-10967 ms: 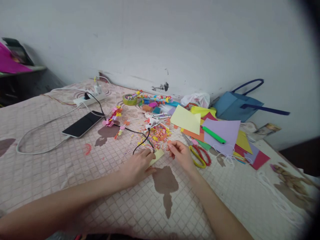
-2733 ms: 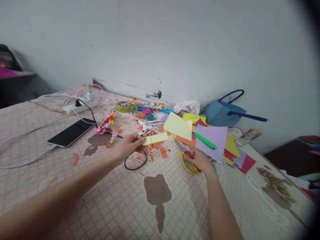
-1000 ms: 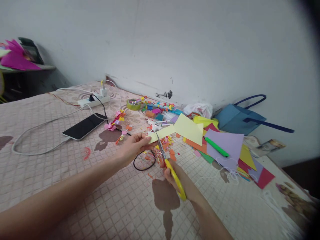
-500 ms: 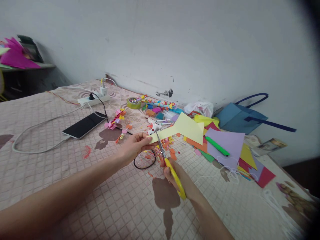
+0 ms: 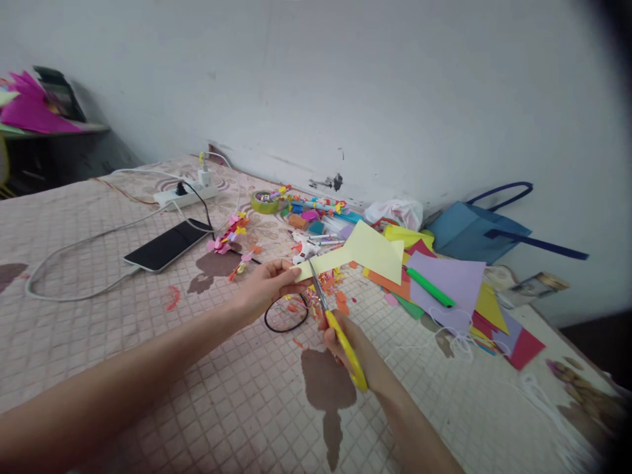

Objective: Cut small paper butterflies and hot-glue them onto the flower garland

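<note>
A pale yellow sheet of paper [image 5: 374, 250] narrows at its left into a strip, and my left hand [image 5: 269, 283] pinches the end of that strip between thumb and fingers. My right hand [image 5: 348, 339] is wrapped round yellow-handled scissors [image 5: 351, 355]. Their blades point up and away from me and meet the strip just right of my left fingertips. Beneath the hands lie small colourful paper scraps [image 5: 326, 286] and a thin black loop [image 5: 285, 329] on the tablecloth.
Coloured paper sheets [image 5: 444, 280] with a green cutter-like tool [image 5: 429, 288] and white string [image 5: 461, 342] lie to the right. A blue bag [image 5: 476, 230] stands by the wall. At left are a phone [image 5: 168, 247], a power strip [image 5: 185, 196] and cables. Green tape [image 5: 265, 203] sits further back.
Almost nothing differs. Both hands, the scissors and the yellow paper keep nearly the same places, with only a slight shift of the whole view.
</note>
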Demonstrator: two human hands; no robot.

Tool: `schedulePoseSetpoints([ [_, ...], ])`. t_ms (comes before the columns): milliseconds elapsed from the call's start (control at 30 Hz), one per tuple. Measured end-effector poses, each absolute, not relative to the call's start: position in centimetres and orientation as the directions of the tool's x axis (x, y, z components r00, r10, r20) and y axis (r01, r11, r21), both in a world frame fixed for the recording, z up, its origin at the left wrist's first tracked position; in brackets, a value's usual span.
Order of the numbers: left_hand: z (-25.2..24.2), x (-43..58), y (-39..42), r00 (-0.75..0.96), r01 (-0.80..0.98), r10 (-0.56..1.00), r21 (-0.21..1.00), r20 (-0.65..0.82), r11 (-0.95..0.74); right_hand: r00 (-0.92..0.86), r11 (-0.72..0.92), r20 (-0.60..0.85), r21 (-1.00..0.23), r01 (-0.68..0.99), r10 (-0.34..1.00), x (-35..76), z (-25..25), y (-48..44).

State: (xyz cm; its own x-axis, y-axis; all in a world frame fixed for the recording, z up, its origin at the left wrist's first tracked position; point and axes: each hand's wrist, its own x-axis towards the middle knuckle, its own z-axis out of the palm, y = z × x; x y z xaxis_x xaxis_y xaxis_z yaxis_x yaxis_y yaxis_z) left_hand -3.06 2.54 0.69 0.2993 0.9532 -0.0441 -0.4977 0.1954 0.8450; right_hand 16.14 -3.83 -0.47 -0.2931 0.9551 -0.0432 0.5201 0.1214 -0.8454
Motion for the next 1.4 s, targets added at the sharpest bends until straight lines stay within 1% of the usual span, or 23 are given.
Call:
schedulePoseSetpoints([
  [67, 0.5, -3.1, 2.7, 0.305, -0.498, 0.951, 0.843, -0.047, 0.202, -0.293, 0.116, -0.048, -0.848, 0.517, 0.955, 16.1, -0.5, -3.8],
  [200, 0.4, -3.2, 2.9, 0.324, -0.509, 0.945, 0.834, -0.042, 0.212, -0.238, 0.095, -0.039, -0.845, 0.526, 0.970, 16.0, -0.7, -3.7],
  [367, 0.7, -3.1, 2.8, 0.319, -0.493, 0.946, 0.843, -0.053, 0.213, -0.230, 0.042, -0.079, -0.877, 0.479, 0.970, 15.7, -0.8, -3.7],
  [467, 0.8, -3.2, 2.8, 0.321, -0.489, 0.945, 0.844, -0.058, 0.218, -0.181, -0.032, -0.129, -0.889, 0.457, 0.975, 15.6, -0.9, -3.6],
  [533, 0.7, -3.4, 3.0, 0.326, -0.485, 0.943, 0.846, -0.062, 0.223, -0.138, -0.116, -0.190, -0.900, 0.421, 0.972, 15.6, -1.1, -3.4],
  [600, 0.6, -3.6, 3.1, 0.322, -0.463, 0.943, 0.856, -0.081, 0.232, -0.085, -0.206, -0.246, -0.922, 0.328, 0.966, 15.9, -1.3, -3.1],
  [667, 0.6, -3.7, 3.1, 0.326, -0.405, 0.939, 0.882, -0.108, 0.242, -0.035, -0.245, -0.255, -0.953, 0.177, 0.966, 16.2, -1.5, -2.7],
  [733, 0.7, -3.6, 2.8, 0.378, -0.289, 0.917, 0.925, -0.127, 0.247, -0.010, -0.209, -0.210, -0.978, 0.019, 0.978, 16.5, -1.6, -2.4],
  [800, 1.0, -3.3, 2.2, 0.449, -0.150, 0.883, 0.963, -0.137, 0.225, -0.007, -0.146, -0.146, -0.985, -0.097, 0.989, 16.5, -1.6, -2.3],
  [900, 1.1, -2.6, 1.1, 0.523, 0.000, 0.838, 0.983, -0.155, 0.182, -0.026, -0.079, -0.075, -0.980, -0.182, 0.997, 16.2, -1.6, -2.6],
  [1000, 0.7, -2.1, 0.3, 0.567, 0.063, 0.805, 0.984, -0.173, 0.167, -0.046, -0.069, -0.062, -0.985, -0.161, 0.997, 15.7, -1.6, -3.0],
  [1133, -0.2, -1.8, 0.2, 0.591, 0.055, 0.795, 0.990, -0.137, 0.130, -0.015, -0.046, -0.044, -0.996, -0.076, 0.999, 15.3, -1.3, -3.2],
  [1200, -0.5, -1.9, 0.4, 0.555, 0.046, 0.828, 0.997, -0.083, 0.070, -0.003, -0.033, -0.033, -0.998, -0.059, 0.999, 15.2, -1.1, -3.3],
  [1267, -0.5, -2.0, 0.6, 0.526, 0.067, 0.850, 0.997, -0.016, -0.023, -0.032, -0.040, -0.039, -0.998, -0.046, 0.999, 15.2, -1.1, -3.3],
  [1333, -0.5, -2.1, 0.7, 0.529, 0.109, 0.847, 0.985, 0.053, -0.131, -0.080, -0.067, -0.063, -0.996, -0.053, 0.995, 15.2, -1.1, -3.3],
  [1400, -0.4, -2.0, 0.5, 0.545, 0.129, 0.833, 0.973, 0.094, -0.194, -0.110, -0.096, -0.086, -0.992, -0.087, 0.990, 15.1, -1.2, -3.3],
])
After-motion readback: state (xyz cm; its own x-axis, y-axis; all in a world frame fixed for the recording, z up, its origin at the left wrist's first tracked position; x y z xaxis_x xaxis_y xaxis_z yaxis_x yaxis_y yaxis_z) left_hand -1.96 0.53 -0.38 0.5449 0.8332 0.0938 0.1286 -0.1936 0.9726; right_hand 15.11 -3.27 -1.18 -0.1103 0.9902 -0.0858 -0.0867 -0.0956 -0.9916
